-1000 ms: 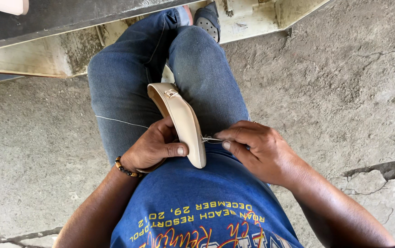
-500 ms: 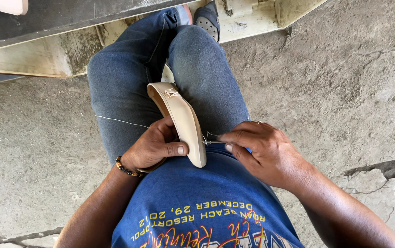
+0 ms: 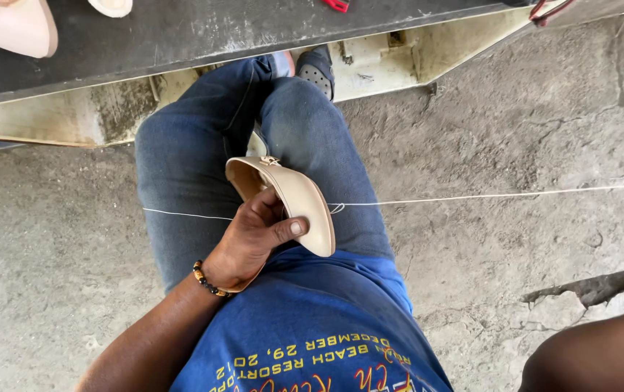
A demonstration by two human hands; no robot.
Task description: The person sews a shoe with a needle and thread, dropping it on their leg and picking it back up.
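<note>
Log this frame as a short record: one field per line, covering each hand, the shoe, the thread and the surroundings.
left hand: grips the beige shoe on the lap, thumb pressed on its upper
right hand: out of frame; only the forearm shows at the lower right
thread: white, taut, runs from the shoe to the right edge; a second length crosses the left thigh
wrist: beaded bracelet
clothing: blue jeans, blue shirt
ground: cracked concrete
top left: another beige shoe on a dark board
</note>
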